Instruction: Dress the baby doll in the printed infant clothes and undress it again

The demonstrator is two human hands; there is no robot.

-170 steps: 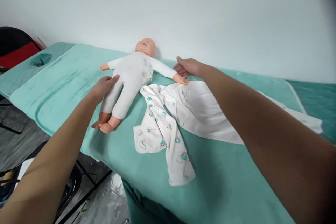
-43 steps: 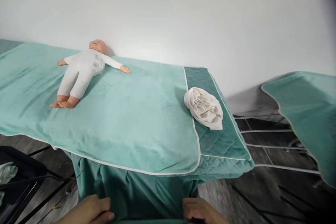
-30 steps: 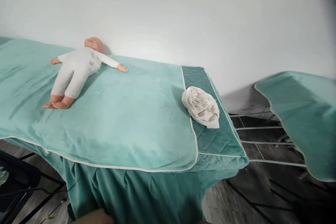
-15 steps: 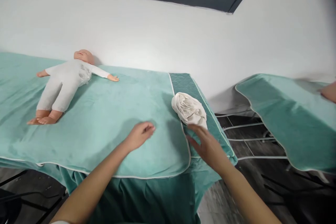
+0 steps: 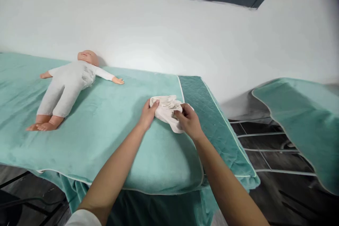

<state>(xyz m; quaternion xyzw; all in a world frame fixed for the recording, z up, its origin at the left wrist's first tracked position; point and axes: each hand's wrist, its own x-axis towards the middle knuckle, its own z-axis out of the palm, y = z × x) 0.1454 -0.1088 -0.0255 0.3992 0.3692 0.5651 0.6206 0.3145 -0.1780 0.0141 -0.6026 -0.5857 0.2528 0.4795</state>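
A crumpled white cloth (image 5: 166, 110) lies near the right end of the light green blanket (image 5: 106, 127). My left hand (image 5: 148, 113) grips its left edge with curled fingers. My right hand (image 5: 187, 120) pinches its right side. A baby doll (image 5: 66, 84) in a white suit lies on its back at the far left of the blanket, arms spread, well away from both hands.
The table (image 5: 222, 134) under the blanket has a darker quilted green cover that shows at its right end, against a white wall. A second green-covered table (image 5: 299, 120) stands to the right across a gap of dark floor (image 5: 267, 162). Black metal frames (image 5: 16, 197) sit at the lower left.
Both hands came up from below the table edge and reached forward. They have taken hold of the white cloth, which has shifted left from the quilted end onto the light blanket.
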